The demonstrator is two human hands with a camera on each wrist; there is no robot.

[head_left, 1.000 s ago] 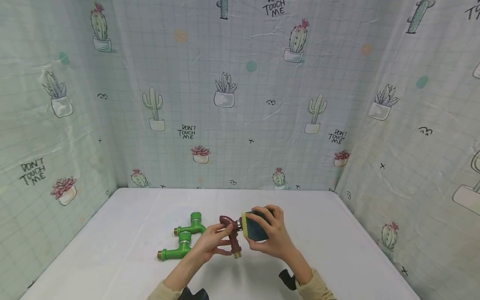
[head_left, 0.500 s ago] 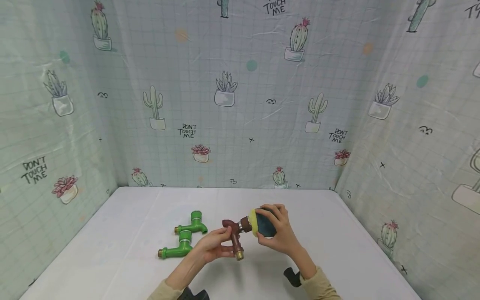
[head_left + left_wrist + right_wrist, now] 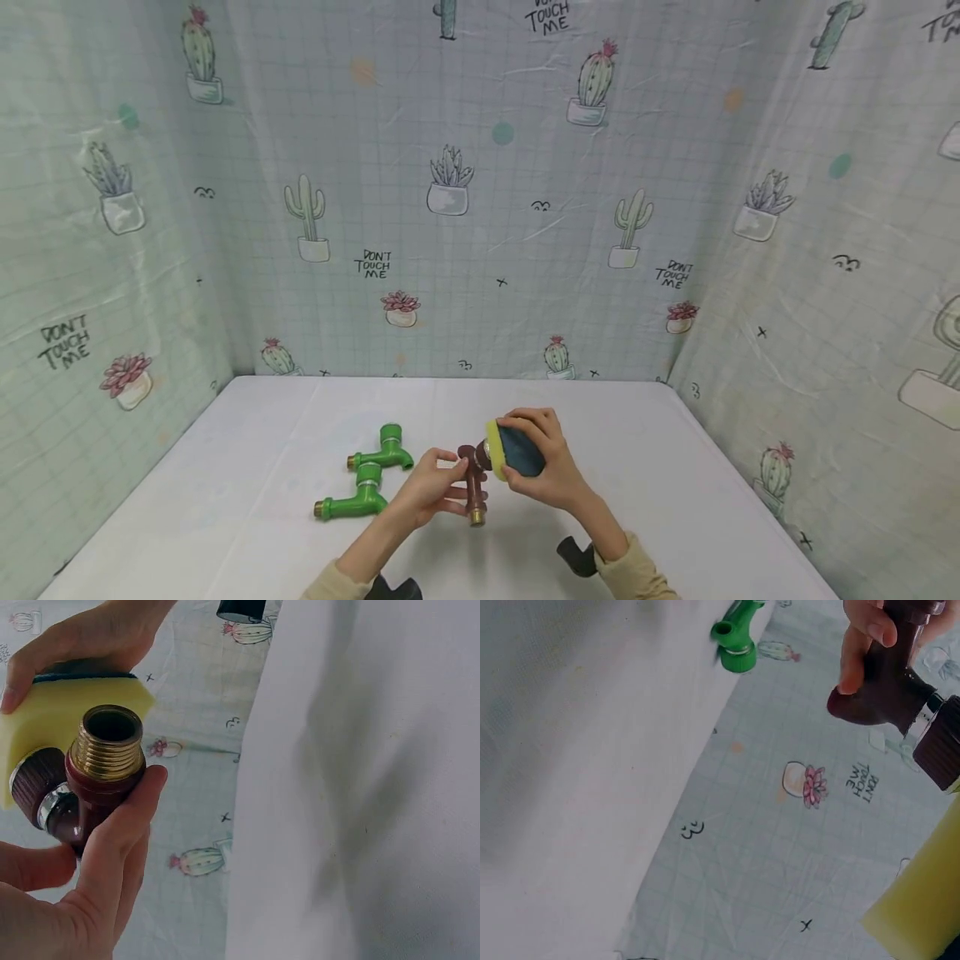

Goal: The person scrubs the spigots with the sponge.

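Observation:
A dark red faucet (image 3: 476,490) with a brass threaded end is held above the table by my left hand (image 3: 435,490), thumb on one side and fingers on the other. In the left wrist view the faucet's brass thread (image 3: 110,750) faces the camera. My right hand (image 3: 551,467) grips a sponge (image 3: 522,452), yellow on one side and dark on the other. The sponge's yellow face touches the faucet's ridged knob (image 3: 39,784). In the right wrist view only part of the yellow sponge (image 3: 922,892) shows, beside the faucet (image 3: 889,682).
Two green faucets (image 3: 386,450) (image 3: 356,502) lie on the white table (image 3: 262,467), left of my hands. Patterned cactus sheeting (image 3: 480,250) rises behind the table and at both sides. Black straps or mounts (image 3: 576,556) sit near my wrists.
The red faucet has been turned, so its knob now points more away from the head camera. The sponge has shifted over the knob, first rightward, then back left.

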